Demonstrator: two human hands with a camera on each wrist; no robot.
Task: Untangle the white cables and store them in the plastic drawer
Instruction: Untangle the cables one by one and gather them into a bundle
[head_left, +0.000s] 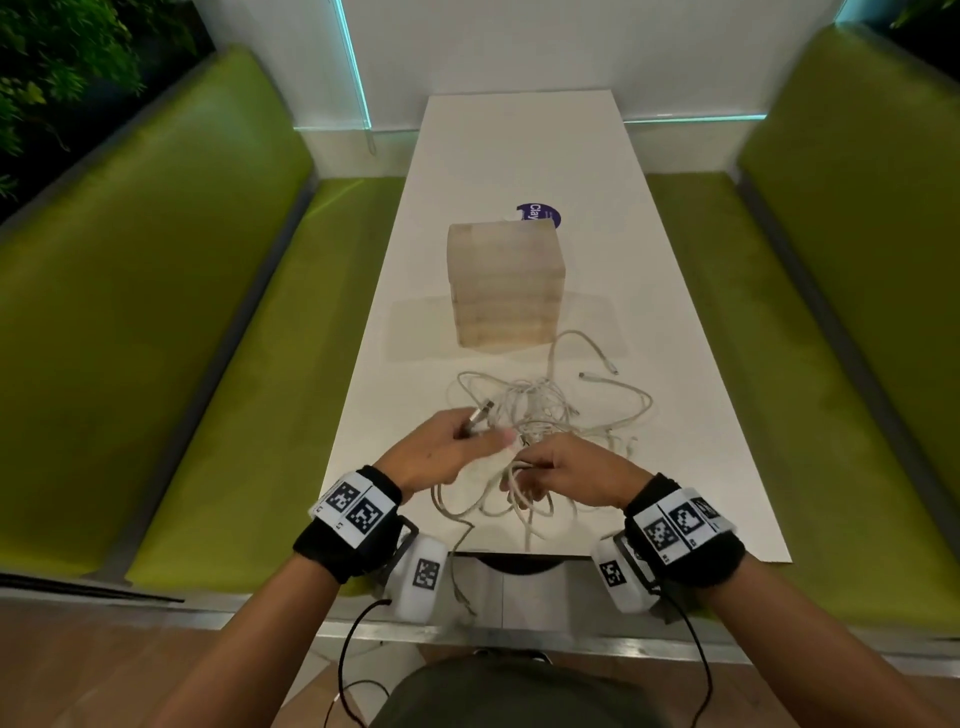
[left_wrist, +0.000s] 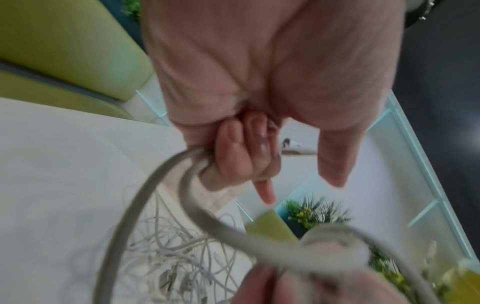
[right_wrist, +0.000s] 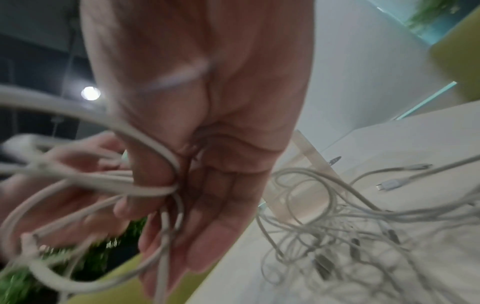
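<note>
A tangle of white cables lies on the white table in front of a translucent plastic drawer unit. My left hand grips a cable by its plug end, fingers curled round the cable. My right hand holds several loops of cable pulled from the pile, with strands running under its thumb. Both hands hover close together over the near end of the table. Loose loops hang over the table's front edge.
Green padded benches flank the narrow table on both sides. A purple round sticker sits behind the drawer unit. Two loose connector ends lie right of the pile. The table's far half is bare white surface.
</note>
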